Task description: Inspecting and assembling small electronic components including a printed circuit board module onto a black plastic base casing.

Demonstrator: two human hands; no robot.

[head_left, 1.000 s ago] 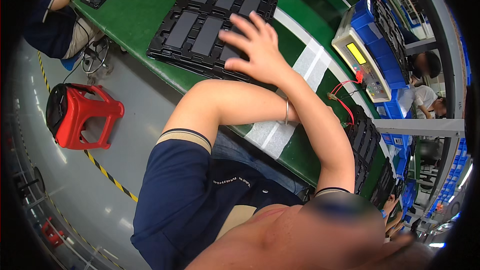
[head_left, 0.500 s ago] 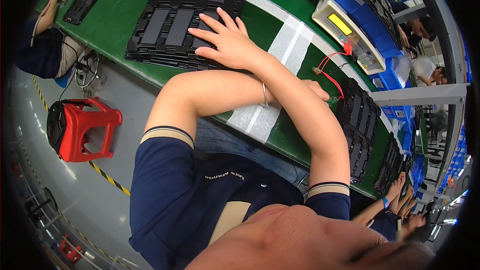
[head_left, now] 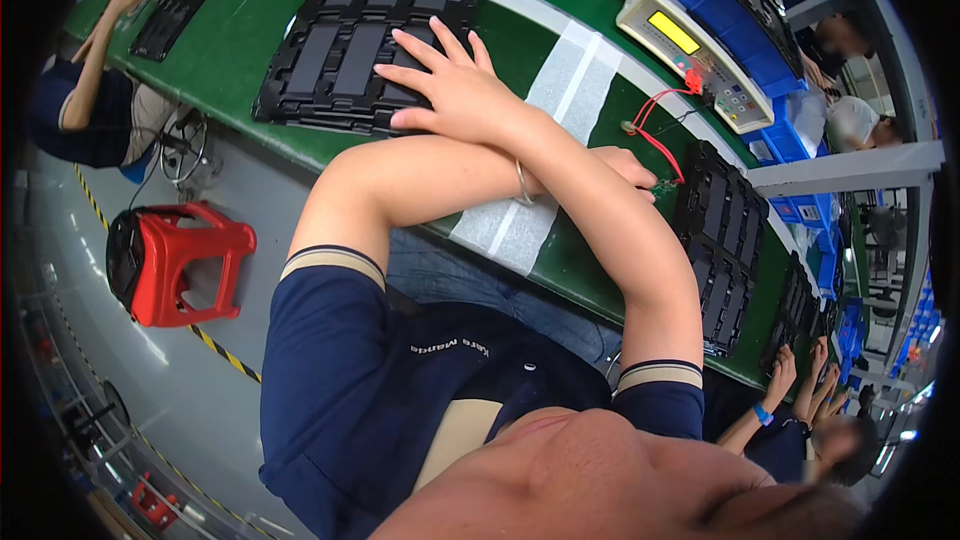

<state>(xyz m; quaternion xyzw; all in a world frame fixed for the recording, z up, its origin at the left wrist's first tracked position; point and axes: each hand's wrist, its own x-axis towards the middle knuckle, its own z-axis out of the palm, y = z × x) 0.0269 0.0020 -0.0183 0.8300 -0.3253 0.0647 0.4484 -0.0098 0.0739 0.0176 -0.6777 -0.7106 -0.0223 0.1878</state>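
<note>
My arms are crossed, the right over the left. My right hand (head_left: 455,85) lies palm down with fingers spread on the near right part of a black moulded tray (head_left: 290,105). Flat dark grey rectangular pieces (head_left: 352,58) sit in rows of the tray's pockets. On the right, my left hand (head_left: 628,172) is closed with its fingers curled; what it holds is hidden. Tiny green bits (head_left: 666,185) show just beyond its fingertips, where red wires (head_left: 657,145) end. A bracelet (head_left: 524,183) circles my left wrist.
A beige instrument (head_left: 690,55) with a yellow display stands behind the wires, beside blue bins (head_left: 745,65). Another black tray (head_left: 722,230) lies right of my left hand. White strips (head_left: 570,90) cross the green bench. A red stool (head_left: 190,260) stands left; co-workers sit at both ends.
The view has shifted slightly. My right hand stays on the tray, and my left hand stays by the red wires. Co-workers' hands at left and right have moved up.
</note>
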